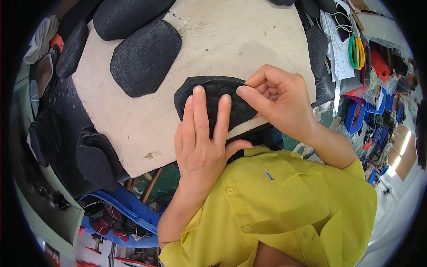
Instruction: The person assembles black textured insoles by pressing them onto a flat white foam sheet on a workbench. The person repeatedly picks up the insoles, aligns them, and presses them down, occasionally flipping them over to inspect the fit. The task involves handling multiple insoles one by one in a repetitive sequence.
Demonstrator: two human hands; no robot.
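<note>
A black quilted pad (238,107) lies on a slightly larger black piece (183,94) near the front edge of a pale board (231,40). My left hand (200,133) rests flat on the pad with its fingers spread. At the pad's far right edge, my right hand (282,98) pinches the rim between thumb and forefinger, its other fingers curled in. Up and to the left, a separate black textured piece (144,60) lies flat on the board. The left palm hides the pad's near side.
More black pieces (129,18) lie at the far left, with a stack (95,155) left of the board. Below it sits a blue bin (133,218) of dark and red items. At right are papers (338,49), scissors with green and yellow handles (356,51) and a metal ruler (336,98).
</note>
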